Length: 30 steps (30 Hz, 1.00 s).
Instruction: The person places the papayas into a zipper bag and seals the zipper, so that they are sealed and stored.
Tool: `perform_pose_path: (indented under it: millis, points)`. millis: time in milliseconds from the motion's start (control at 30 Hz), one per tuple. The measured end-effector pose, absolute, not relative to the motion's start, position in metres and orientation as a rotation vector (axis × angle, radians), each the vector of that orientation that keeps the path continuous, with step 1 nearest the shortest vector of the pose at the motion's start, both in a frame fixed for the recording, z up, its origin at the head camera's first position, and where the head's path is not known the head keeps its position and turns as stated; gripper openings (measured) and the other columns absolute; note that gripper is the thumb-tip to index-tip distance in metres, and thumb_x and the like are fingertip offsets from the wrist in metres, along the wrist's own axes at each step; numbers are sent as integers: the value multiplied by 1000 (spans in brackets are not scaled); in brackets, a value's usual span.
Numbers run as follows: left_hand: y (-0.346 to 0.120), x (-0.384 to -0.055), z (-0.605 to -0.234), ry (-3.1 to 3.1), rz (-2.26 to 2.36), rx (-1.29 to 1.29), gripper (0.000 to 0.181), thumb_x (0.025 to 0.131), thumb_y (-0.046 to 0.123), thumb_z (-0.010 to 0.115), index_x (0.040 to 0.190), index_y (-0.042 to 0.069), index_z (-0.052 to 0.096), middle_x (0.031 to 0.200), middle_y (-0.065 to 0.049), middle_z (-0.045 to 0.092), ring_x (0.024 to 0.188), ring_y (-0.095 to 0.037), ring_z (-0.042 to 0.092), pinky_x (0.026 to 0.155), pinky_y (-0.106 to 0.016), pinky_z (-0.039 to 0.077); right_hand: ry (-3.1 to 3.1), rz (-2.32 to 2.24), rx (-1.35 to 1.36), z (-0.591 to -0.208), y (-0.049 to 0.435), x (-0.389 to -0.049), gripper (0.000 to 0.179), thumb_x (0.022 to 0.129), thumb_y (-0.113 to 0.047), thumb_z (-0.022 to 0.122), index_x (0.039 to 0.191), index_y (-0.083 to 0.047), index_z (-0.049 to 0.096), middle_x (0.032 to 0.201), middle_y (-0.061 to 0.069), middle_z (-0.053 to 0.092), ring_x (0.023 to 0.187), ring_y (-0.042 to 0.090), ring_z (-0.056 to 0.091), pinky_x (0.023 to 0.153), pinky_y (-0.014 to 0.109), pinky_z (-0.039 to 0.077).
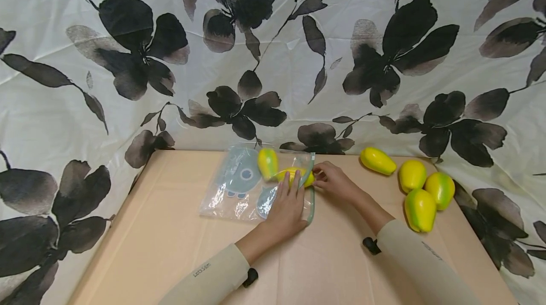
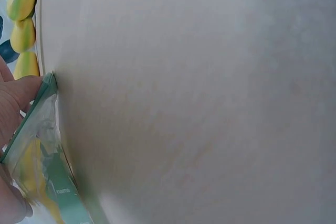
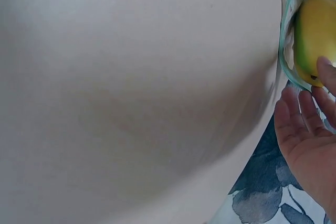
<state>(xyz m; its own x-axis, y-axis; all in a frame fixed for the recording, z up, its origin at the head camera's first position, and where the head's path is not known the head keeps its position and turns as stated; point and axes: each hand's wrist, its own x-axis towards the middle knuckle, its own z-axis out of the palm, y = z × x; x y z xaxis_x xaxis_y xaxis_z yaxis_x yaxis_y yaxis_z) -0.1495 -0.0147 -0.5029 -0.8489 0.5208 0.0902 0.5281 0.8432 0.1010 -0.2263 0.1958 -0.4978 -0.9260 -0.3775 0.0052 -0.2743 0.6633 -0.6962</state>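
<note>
A clear zip bag (image 1: 219, 203) with blue cartoon prints and a green edge lies flat, its mouth to the right. Inside it is one yellow-green mango (image 1: 268, 163). A second mango (image 3: 315, 38) lies within the bag's mouth. My left hand (image 1: 286, 207) rests on the bag near its mouth, fingers straight over the second mango. In the left wrist view the thumb (image 2: 26, 88) touches the green edge. My right hand (image 1: 334, 182) is at the mouth, thumb touching the second mango's end and fingers loosely bent beside the rim.
Several more mangoes, among them a front one (image 1: 420, 210) and a back one (image 1: 377, 161), lie at the table's right side. The pale table (image 1: 170, 243) ends against a floral cloth (image 1: 307, 72) behind.
</note>
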Motion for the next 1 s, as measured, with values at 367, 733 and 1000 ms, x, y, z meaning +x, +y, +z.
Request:
perform_pose_path:
  millis: [367,733,1000]
  points:
    - [-15,-148,-504,-2976,-210,-844,113,77,54,85,160,0,30,173,-20,7,159,-44,8,127,-51,23,2754,-1081,-509,-500,192,-225,41,93,-13,77,130,1,63,124,18,61,107,32,68,95,46,59]
    - [-15,-148,-507,-2949,-206,-858,114,76,54,86,159,-1,31,173,-21,8,159,-46,9,127,-52,24,2843,-1013,-431,-483,208,-209,51,95,-19,75,140,-2,56,137,19,59,118,36,65,100,52,55]
    - [-16,-148,-506,-2947,-196,-850,110,75,53,86,157,-1,35,173,-22,10,159,-45,10,127,-51,23,2911,-968,-386,-461,238,-188,56,96,-22,74,143,-1,53,139,21,57,125,41,59,104,58,51]
